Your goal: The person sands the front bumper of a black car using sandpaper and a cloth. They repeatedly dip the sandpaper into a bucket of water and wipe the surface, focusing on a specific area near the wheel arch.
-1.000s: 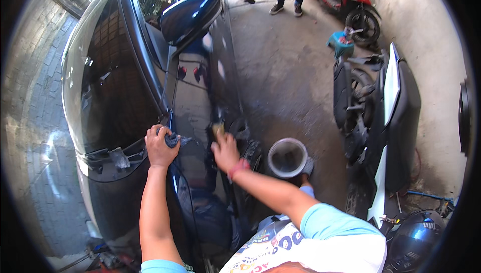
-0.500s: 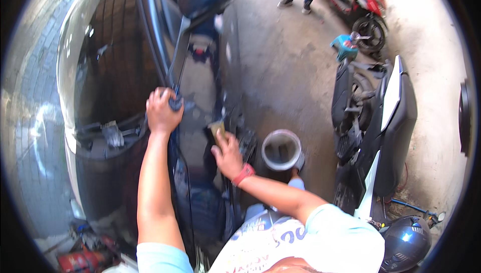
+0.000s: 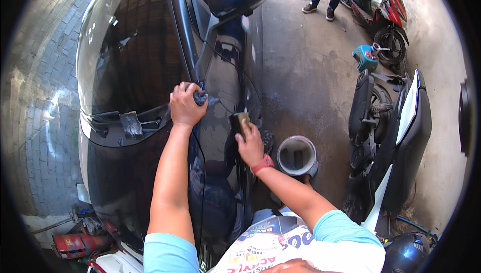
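left hand (image 3: 186,105): clutching dark wad (image 3: 200,97) at its right | right hand (image 3: 251,145): gripping block (image 3: 238,121) ahead

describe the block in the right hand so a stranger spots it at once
Find the dark car on the left, then go to its right edge and the right hand, the one with a red wristband. A small rectangular block is held there. Its tan face and black side set it apart from the bunched dark cloth in the left hand.
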`<control>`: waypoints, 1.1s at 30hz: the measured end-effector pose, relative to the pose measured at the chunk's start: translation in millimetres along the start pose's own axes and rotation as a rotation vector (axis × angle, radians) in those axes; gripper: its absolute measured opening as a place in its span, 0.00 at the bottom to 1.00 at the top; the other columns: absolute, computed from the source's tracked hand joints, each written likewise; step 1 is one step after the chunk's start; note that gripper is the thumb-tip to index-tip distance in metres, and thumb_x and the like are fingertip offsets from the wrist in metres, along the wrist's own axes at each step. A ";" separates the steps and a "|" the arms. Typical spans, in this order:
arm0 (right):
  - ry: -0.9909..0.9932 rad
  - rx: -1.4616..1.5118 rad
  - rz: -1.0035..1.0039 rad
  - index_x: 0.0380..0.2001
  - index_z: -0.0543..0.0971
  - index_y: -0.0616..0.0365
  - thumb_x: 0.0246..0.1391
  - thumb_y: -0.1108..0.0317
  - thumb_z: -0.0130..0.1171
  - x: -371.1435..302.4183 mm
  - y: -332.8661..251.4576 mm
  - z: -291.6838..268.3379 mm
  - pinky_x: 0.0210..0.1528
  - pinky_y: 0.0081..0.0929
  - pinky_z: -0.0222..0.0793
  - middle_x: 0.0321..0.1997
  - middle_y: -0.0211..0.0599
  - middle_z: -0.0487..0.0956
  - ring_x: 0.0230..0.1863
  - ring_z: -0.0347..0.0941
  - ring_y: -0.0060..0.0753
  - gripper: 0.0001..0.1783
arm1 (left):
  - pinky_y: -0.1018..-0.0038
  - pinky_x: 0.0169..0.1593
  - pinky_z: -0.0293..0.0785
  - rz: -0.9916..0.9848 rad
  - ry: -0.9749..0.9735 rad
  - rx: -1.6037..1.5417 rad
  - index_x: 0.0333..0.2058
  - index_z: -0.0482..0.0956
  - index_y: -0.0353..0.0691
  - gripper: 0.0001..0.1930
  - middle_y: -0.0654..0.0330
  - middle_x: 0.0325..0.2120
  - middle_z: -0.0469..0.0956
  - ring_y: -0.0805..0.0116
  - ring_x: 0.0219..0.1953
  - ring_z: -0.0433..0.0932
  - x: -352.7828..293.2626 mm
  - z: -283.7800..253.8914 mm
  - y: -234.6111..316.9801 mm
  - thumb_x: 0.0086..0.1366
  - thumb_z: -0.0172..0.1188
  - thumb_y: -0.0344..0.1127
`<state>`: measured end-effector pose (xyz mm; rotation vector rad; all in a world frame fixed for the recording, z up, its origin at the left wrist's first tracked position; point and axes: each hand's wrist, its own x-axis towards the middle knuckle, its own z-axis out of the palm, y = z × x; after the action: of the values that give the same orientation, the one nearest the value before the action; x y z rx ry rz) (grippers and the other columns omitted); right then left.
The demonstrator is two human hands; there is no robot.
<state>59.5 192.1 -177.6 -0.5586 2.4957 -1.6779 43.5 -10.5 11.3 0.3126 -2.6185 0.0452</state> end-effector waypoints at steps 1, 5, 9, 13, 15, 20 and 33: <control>0.041 0.017 0.014 0.71 0.71 0.61 0.65 0.59 0.63 21.7 12.3 4.4 0.69 0.48 0.67 0.65 0.59 0.73 0.67 0.69 0.62 0.34 | 0.58 0.52 0.73 0.009 0.010 0.002 0.33 0.80 0.48 0.13 0.60 0.42 0.79 0.54 0.50 0.78 3.7 -0.3 1.8 0.54 0.75 0.41; -0.192 0.008 0.332 0.70 0.72 0.62 0.66 0.56 0.62 85.9 27.4 -5.2 0.67 0.48 0.68 0.63 0.62 0.75 0.65 0.72 0.62 0.34 | 0.58 0.52 0.73 0.011 -0.012 -0.009 0.34 0.80 0.48 0.13 0.60 0.42 0.79 0.54 0.50 0.78 9.2 0.6 4.3 0.54 0.75 0.42; -0.023 -0.036 -0.043 0.73 0.69 0.58 0.63 0.59 0.65 -23.8 -14.4 1.0 0.71 0.50 0.64 0.64 0.58 0.72 0.66 0.69 0.64 0.37 | 0.58 0.52 0.73 0.003 -0.001 -0.010 0.34 0.80 0.48 0.13 0.60 0.42 0.79 0.54 0.50 0.78 -0.5 4.1 -1.4 0.54 0.75 0.42; 0.073 -0.048 0.027 0.72 0.69 0.60 0.66 0.56 0.61 26.7 12.3 9.9 0.67 0.47 0.69 0.63 0.57 0.73 0.65 0.71 0.60 0.36 | 0.58 0.52 0.73 0.003 -0.004 -0.010 0.34 0.80 0.48 0.13 0.60 0.42 0.79 0.54 0.50 0.78 2.5 3.8 2.3 0.55 0.74 0.42; -0.036 -0.032 0.279 0.70 0.70 0.66 0.67 0.55 0.61 82.8 33.1 3.3 0.64 0.47 0.70 0.59 0.61 0.76 0.62 0.72 0.60 0.35 | 0.57 0.52 0.73 0.026 0.010 -0.011 0.34 0.80 0.48 0.13 0.60 0.42 0.79 0.53 0.50 0.78 10.6 3.3 7.5 0.55 0.74 0.41; 0.039 -0.067 -0.030 0.73 0.68 0.56 0.64 0.57 0.64 -1.4 -4.1 11.6 0.66 0.51 0.68 0.64 0.56 0.71 0.63 0.70 0.61 0.38 | 0.57 0.53 0.73 0.001 -0.005 -0.005 0.35 0.80 0.48 0.13 0.59 0.42 0.79 0.53 0.50 0.78 -1.7 3.9 -0.7 0.54 0.75 0.42; 0.027 -0.003 -0.107 0.73 0.69 0.56 0.64 0.61 0.64 -26.5 -11.3 -2.0 0.69 0.48 0.67 0.66 0.55 0.71 0.67 0.68 0.61 0.36 | 0.56 0.51 0.74 0.033 -0.012 0.022 0.34 0.80 0.48 0.13 0.58 0.41 0.80 0.51 0.49 0.79 -0.9 4.2 2.5 0.55 0.75 0.41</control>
<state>86.5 199.2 -170.1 -0.6856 2.5299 -1.7295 41.7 -8.3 7.2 0.2788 -2.6368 0.0841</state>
